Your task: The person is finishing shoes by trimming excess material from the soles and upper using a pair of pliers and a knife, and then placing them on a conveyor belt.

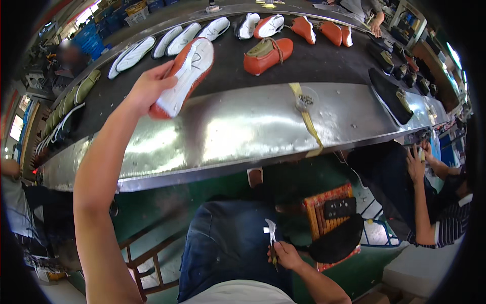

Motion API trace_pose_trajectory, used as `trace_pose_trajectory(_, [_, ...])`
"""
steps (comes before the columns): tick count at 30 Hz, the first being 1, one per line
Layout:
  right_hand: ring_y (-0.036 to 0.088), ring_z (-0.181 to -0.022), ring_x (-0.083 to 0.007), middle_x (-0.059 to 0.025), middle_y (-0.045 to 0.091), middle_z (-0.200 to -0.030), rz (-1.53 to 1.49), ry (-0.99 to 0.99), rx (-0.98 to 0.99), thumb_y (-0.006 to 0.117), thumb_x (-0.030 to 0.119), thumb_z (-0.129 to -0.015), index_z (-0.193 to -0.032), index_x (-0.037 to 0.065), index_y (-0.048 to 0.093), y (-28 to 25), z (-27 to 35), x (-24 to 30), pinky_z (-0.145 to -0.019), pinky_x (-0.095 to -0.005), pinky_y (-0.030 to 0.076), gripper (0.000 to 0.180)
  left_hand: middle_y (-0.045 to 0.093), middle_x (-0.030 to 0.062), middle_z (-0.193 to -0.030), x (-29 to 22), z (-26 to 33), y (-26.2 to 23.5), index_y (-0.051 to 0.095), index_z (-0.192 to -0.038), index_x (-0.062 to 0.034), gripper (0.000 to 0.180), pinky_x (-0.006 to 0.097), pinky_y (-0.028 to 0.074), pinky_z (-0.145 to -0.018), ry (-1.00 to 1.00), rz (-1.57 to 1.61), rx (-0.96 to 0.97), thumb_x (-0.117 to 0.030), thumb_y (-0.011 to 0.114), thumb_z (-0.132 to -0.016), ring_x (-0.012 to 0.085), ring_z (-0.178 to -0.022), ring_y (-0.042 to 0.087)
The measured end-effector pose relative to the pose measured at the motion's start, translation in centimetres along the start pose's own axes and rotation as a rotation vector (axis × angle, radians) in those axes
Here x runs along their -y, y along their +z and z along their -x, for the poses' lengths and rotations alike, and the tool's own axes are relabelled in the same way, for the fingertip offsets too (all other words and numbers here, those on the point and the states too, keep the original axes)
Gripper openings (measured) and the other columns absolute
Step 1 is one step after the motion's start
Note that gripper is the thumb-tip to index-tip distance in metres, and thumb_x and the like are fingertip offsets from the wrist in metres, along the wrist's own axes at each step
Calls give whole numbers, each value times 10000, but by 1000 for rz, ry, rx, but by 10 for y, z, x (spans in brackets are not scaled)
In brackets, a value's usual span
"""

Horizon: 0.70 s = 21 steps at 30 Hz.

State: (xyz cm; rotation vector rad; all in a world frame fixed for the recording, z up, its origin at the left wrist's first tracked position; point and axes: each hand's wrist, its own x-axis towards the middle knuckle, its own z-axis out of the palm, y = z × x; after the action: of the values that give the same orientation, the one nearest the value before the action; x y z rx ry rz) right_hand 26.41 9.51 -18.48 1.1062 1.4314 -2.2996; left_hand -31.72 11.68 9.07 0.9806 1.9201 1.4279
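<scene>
shoe lifted over the belt, hammer down at the lap

while reaching out over the dark conveyor belt (314, 63), left hand (148, 87) clasped around orange shoe (183, 76), white sole up, just above the belt. lower and to the right, right hand (286, 255) closed on small hammer (271, 234), beside the blue-jeaned lap. further right, orange crate (324, 209) on the floor.

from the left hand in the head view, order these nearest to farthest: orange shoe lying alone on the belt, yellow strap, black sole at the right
1. orange shoe, on the belt right of the left hand
2. yellow strap, across the metal edge
3. black sole, far right
</scene>
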Motion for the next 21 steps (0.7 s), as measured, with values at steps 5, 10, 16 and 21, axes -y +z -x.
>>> trace_pose_trajectory(5, [713, -740, -224, -134, 698, -926, -121, 63, -38, 361, 345, -1116, -1140, -61, 582, -4, -21, 36, -686, -336, 568, 463, 428, 123, -1552, 67, -88, -13, 290, -1602, -212, 804, 559, 424, -1094, 316, -1826, 71, -249, 695, -908, 442, -1476, 290])
trace_pose_trajectory(10, [711, -752, -217, -134, 702, -941, -126, 74, -30, 359, 379, -1117, -1179, -55, 578, -22, -40, 73, -648, -318, 557, 490, 690, 228, -1155, 39, -113, -9, 542, -1414, -125, 478, 500, 538, -900, 8, -1541, 166, -212, 586, -946, 374, -1110, 660])
trace_pose_trajectory(16, [734, -802, -209, -128, 731, -989, -86, 134, 77, 324, 445, -1112, -1197, -32, 595, -43, -75, 108, -539, -261, 480, 555, 616, 264, -1331, 69, -273, -34, 705, -1227, -95, 378, 479, 444, -1087, 582, -1117, -403, -296, 632, -915, 387, -1302, 554])
trace_pose_trajectory(21, [699, -730, -201, -113, 725, -904, -212, 179, 52, 374, 483, -1093, -1115, -10, 635, -41, -75, 153, -532, -267, 483, 558, 497, 280, -1490, 88, -391, 12, 681, -1317, -80, 718, 499, 248, -1214, -171, -826, -199, -672, 546, -934, 404, -1482, 341])
